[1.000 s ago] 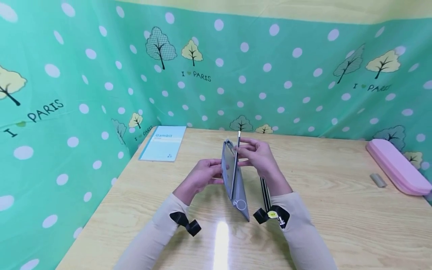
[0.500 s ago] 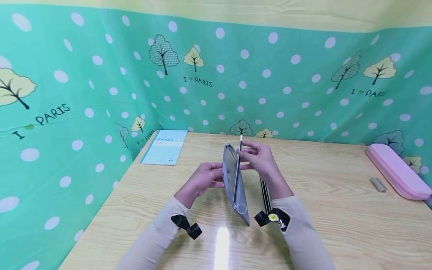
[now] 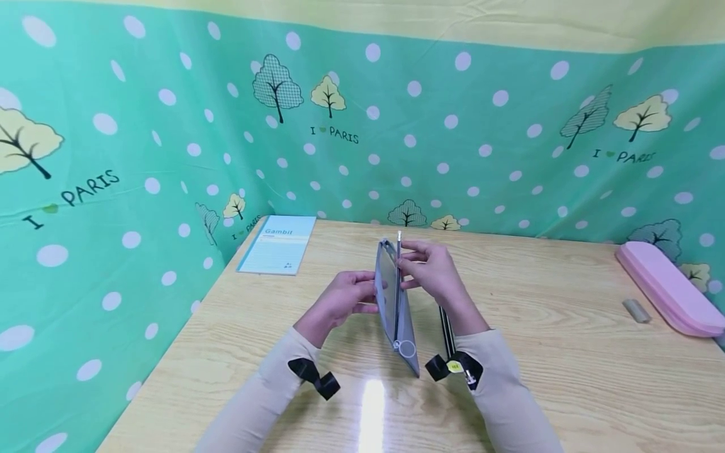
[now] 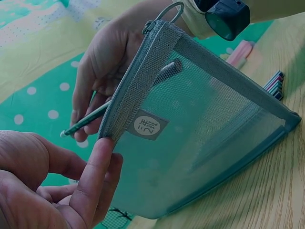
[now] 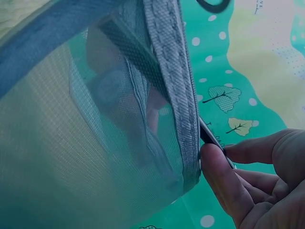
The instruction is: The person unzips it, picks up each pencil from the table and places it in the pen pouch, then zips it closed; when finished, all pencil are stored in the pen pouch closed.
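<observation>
A grey mesh zip pouch (image 3: pixel 405 327) stands on edge above the table, its zip side unfastened. My left hand (image 3: pixel 341 299) grips its far left side; in the left wrist view the fingers (image 4: pixel 93 183) lie against the mesh near a small round label (image 4: pixel 147 125). My right hand (image 3: pixel 433 267) pinches a dark pencil (image 3: pixel 398 283) near its light-tipped upper end. Through the mesh in the left wrist view, the pencil's other end (image 4: pixel 169 71) shows inside the pouch. Below my right wrist lie several dark striped pencils (image 3: pixel 447 333), partly hidden by the arm.
A light blue notebook (image 3: pixel 277 245) marked "Gambit" lies at the back left of the wooden table (image 3: pixel 544 377). To the far right are a pink pencil case (image 3: pixel 668 289) and a grey eraser (image 3: pixel 637 311). A green patterned curtain (image 3: pixel 498 170) hangs behind and to the left.
The pencil has tipped more upright and sunk a little into the pouch, its upper end shifting left with my right hand. My left hand and the pouch stay nearly still.
</observation>
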Demonstrator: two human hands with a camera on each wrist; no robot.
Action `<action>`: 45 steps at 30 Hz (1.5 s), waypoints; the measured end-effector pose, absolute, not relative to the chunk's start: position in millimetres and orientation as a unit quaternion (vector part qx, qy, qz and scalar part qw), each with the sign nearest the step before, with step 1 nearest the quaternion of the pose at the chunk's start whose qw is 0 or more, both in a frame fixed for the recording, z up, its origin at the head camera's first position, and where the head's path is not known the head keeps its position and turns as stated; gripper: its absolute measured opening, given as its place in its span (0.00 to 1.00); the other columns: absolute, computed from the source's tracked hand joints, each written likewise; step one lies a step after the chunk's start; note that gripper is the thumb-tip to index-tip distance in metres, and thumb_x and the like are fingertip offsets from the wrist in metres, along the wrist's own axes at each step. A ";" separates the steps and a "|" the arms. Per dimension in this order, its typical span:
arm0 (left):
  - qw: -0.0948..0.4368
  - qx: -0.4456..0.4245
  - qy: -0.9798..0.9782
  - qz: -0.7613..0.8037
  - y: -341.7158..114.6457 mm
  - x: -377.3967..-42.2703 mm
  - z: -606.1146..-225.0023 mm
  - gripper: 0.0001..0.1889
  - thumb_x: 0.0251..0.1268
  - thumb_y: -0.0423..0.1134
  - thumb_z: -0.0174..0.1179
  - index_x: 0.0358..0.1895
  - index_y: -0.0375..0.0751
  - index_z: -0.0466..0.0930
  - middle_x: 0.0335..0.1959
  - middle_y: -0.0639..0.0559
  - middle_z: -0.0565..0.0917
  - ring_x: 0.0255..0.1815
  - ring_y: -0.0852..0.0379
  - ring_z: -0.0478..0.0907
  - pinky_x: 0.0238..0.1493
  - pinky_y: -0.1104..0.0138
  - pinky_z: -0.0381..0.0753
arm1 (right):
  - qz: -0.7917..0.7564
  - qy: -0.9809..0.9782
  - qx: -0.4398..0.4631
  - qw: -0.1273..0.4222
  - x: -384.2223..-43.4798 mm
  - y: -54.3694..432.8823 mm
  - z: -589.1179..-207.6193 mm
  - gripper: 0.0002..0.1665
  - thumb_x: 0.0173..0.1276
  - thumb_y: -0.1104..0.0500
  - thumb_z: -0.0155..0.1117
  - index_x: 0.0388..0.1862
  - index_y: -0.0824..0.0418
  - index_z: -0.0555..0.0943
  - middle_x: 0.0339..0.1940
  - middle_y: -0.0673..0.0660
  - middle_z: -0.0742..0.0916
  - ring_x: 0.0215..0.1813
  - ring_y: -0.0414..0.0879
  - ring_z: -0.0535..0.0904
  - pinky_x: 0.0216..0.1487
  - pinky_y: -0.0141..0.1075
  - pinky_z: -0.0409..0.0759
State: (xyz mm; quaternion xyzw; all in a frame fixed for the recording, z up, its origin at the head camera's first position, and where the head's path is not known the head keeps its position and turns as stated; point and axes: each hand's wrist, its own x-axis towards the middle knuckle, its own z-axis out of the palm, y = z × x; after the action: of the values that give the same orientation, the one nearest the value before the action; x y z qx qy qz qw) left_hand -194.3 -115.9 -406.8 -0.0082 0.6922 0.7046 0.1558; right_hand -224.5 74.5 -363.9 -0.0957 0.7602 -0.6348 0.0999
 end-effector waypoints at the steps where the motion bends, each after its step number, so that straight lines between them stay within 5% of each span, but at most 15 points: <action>1: 0.155 -0.009 0.693 0.704 -116.0 -194.1 -407.1 0.21 0.76 0.30 0.55 0.67 0.25 0.74 0.51 0.33 0.86 0.41 0.54 0.86 0.41 0.66 0.91 | -0.631 0.763 -0.096 0.100 -224.0 74.5 -363.8 0.31 0.74 0.71 0.61 0.74 0.71 0.70 0.60 0.77 0.82 0.53 0.67 0.86 0.39 0.37 0.92; 22: 0.156 -0.004 0.699 0.698 -111.8 -196.7 -410.1 0.21 0.76 0.28 0.53 0.68 0.25 0.74 0.56 0.31 0.85 0.45 0.52 0.86 0.45 0.62 0.92 | -0.599 0.793 -0.082 0.079 -221.7 77.2 -364.6 0.29 0.73 0.68 0.63 0.72 0.70 0.73 0.57 0.73 0.85 0.44 0.57 0.89 0.38 0.38 0.92; 29: 0.147 -0.011 0.700 0.699 -113.0 -197.3 -409.9 0.21 0.75 0.27 0.53 0.68 0.24 0.73 0.60 0.30 0.83 0.49 0.47 0.86 0.46 0.63 0.92 | -0.627 0.769 -0.092 0.087 -223.6 82.6 -359.9 0.27 0.77 0.63 0.58 0.71 0.72 0.73 0.59 0.75 0.83 0.47 0.63 0.89 0.40 0.39 0.92; 45: 0.150 -0.015 0.701 0.698 -112.6 -200.7 -409.9 0.21 0.76 0.27 0.53 0.68 0.23 0.73 0.60 0.30 0.83 0.43 0.54 0.87 0.44 0.65 0.92 | -0.610 0.781 -0.046 0.123 -235.4 144.6 -366.2 0.28 0.83 0.58 0.52 0.74 0.73 0.69 0.62 0.75 0.82 0.43 0.46 0.89 0.44 0.36 0.91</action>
State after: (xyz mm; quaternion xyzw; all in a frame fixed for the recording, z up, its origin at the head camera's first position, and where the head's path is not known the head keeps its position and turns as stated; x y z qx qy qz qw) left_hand -200.7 -112.6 -409.9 -0.0150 0.7005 0.6976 0.1498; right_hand -235.4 144.6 -366.2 -0.0456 0.7812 -0.6103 0.1234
